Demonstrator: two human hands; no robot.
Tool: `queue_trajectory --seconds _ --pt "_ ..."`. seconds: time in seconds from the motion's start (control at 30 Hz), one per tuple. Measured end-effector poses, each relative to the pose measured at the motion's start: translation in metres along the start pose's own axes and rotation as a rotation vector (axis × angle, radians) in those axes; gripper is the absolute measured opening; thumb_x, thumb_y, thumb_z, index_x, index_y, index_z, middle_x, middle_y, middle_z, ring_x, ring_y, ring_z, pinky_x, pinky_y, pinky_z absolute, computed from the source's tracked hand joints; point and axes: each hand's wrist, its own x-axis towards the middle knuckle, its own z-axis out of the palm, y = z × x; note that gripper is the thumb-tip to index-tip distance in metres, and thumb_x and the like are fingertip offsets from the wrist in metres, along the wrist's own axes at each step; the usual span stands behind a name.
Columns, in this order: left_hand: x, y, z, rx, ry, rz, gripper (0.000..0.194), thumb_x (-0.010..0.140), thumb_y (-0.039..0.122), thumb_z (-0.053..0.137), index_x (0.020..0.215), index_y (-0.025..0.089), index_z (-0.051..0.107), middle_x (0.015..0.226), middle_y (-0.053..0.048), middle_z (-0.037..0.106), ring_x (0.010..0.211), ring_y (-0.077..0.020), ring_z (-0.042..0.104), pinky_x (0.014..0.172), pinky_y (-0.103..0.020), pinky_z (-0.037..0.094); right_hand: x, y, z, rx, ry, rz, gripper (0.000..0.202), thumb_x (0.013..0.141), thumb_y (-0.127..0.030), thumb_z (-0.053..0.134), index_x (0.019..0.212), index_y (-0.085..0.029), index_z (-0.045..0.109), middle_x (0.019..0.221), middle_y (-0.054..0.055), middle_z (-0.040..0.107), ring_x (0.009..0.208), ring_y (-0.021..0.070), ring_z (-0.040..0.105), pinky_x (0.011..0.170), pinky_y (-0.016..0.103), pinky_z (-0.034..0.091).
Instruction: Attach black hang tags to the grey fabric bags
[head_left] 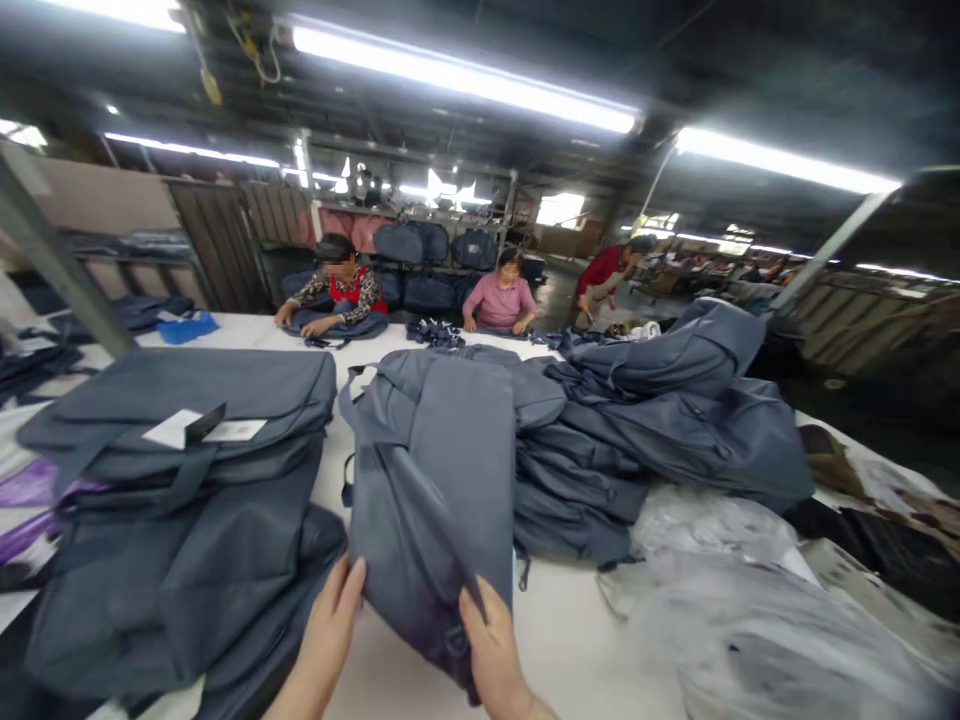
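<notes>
On the table (559, 620), one bag (442, 450) lies between a stack (225, 540) (left) and a heap (637, 430).

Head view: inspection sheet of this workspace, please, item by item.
Surface: long white table, largely covered.
Job's things: dark blue-grey fabric bag, centre; stacked blue-grey fabric bags, left; heaped blue-grey fabric bags, right.
Clutter: crumpled clear plastic film, right.
Hands: left hand at the centre bag's left edge, grip unclear; right hand gripping its near end.
Cables: hanging cord with yellow end.
Surroundings: three people beyond the table; long white tube lights overhead.
</notes>
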Motion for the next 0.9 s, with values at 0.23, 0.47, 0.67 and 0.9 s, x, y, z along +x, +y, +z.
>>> queue_trajectory --seconds 0.23,0.47,0.67,0.9 --pt "-0.029 0.017 -0.043 0.354 -0.127 0.203 0.034 0.086 0.04 0.044 0.087 0.016 0.067 0.093 -0.013 0.072 0.093 -0.0297 0.065 0.086 -0.038 0.05 -0.068 -0.039 0.007 0.029 -0.657 -0.031 0.053 0.07 -0.046 0.074 0.113 -0.019 0.062 0.112 0.01 0.062 0.094 0.0248 0.061 0.085 0.039 0.051" --pt "-0.076 0.055 -0.086 0.745 -0.218 0.538 0.028 0.083 0.011 0.039 0.089 0.017 0.066 0.094 -0.011 0.067 0.093 -0.0258 0.057 0.088 -0.036 0.044 -0.033 -0.074 -0.026 0.167 -0.571 -0.04 0.036 0.076 -0.032 0.069 0.106 -0.015 0.061 0.097 0.007 0.066 0.078 0.0162 0.062 0.07 0.03 0.052" --pt "-0.1 0.056 -0.091 0.731 -0.335 0.539 0.031 0.09 0.024 0.042 0.113 0.022 0.063 0.096 -0.007 0.068 0.088 -0.0226 0.06 0.079 -0.032 0.045 -0.021 -0.123 -0.071 0.064 0.189 -0.453 0.022 0.086 -0.032 0.059 0.103 -0.018 0.057 0.104 0.009 0.059 0.095 0.0207 0.057 0.083 0.035 0.049" --pt "-0.079 -0.005 -0.084 0.124 -0.646 0.101 0.041 0.081 0.055 0.054 0.077 0.014 0.064 0.074 -0.001 0.064 0.065 -0.017 0.056 0.058 -0.025 0.041 -0.031 -0.114 -0.055 -0.407 -0.213 -0.479 0.011 0.085 -0.031 0.061 0.087 -0.02 0.063 0.077 0.003 0.064 0.078 0.0184 0.056 0.075 0.03 0.042"
